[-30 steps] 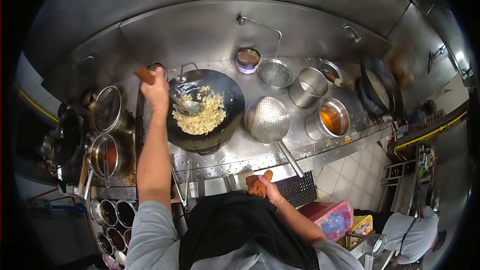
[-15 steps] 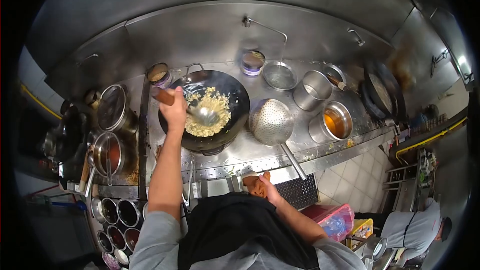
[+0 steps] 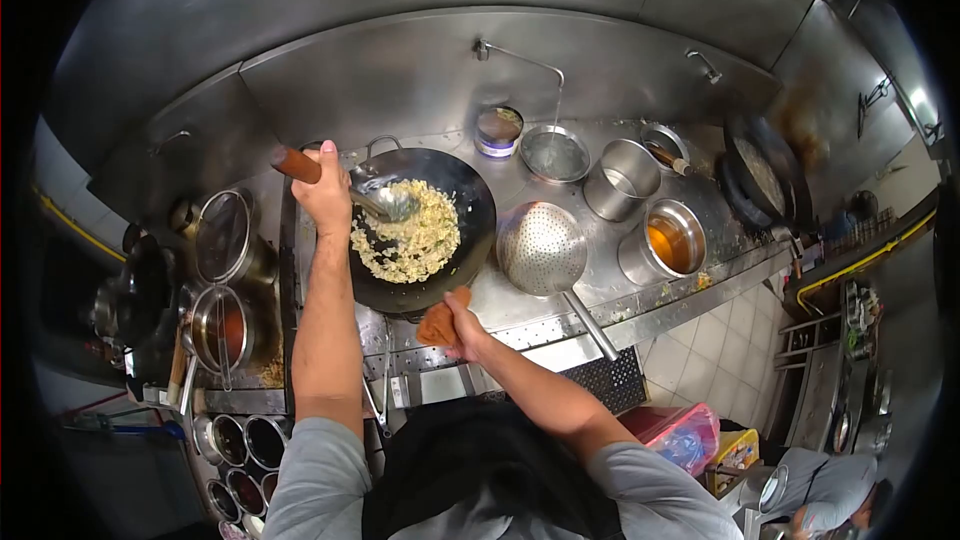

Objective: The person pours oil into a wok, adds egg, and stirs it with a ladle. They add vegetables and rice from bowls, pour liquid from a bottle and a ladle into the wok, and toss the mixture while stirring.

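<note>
Crumbly food (image 3: 415,245) lies in the wok (image 3: 476,205) on the steel desk (image 3: 602,252), ladle (image 3: 400,206) amid it, left hand (image 3: 326,192) with fingers wrapped round the handle; right hand (image 3: 465,329), fingers bunched on an orange cloth (image 3: 435,325), at the near rim. Stirring, I'd judge; steadying the wok calls for padded grip. Strainer (image 3: 540,245) alongside.
</note>
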`<action>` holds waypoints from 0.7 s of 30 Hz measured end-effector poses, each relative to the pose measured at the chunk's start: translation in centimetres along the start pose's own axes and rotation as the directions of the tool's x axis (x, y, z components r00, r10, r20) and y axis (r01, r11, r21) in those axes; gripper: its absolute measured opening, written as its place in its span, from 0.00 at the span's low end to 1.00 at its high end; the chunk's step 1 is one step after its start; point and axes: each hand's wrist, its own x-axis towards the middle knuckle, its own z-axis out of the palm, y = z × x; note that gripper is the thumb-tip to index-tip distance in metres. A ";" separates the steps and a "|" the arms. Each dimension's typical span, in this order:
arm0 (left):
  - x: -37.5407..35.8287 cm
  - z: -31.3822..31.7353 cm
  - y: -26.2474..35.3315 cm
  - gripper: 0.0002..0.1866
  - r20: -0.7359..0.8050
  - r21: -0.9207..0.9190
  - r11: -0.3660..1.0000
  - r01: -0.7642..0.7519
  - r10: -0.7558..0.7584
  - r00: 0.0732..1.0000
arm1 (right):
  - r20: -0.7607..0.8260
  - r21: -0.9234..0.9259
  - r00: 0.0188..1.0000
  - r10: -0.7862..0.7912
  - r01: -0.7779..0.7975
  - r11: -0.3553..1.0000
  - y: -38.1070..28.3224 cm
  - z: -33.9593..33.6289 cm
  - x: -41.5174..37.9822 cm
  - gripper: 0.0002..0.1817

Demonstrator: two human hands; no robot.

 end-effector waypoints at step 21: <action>-1.5 -3.5 8.3 0.16 -0.067 -0.177 0.973 0.147 -0.161 0.985 | 0.191 0.171 0.978 -0.085 0.052 0.984 10.2 -5.8 -5.3 0.16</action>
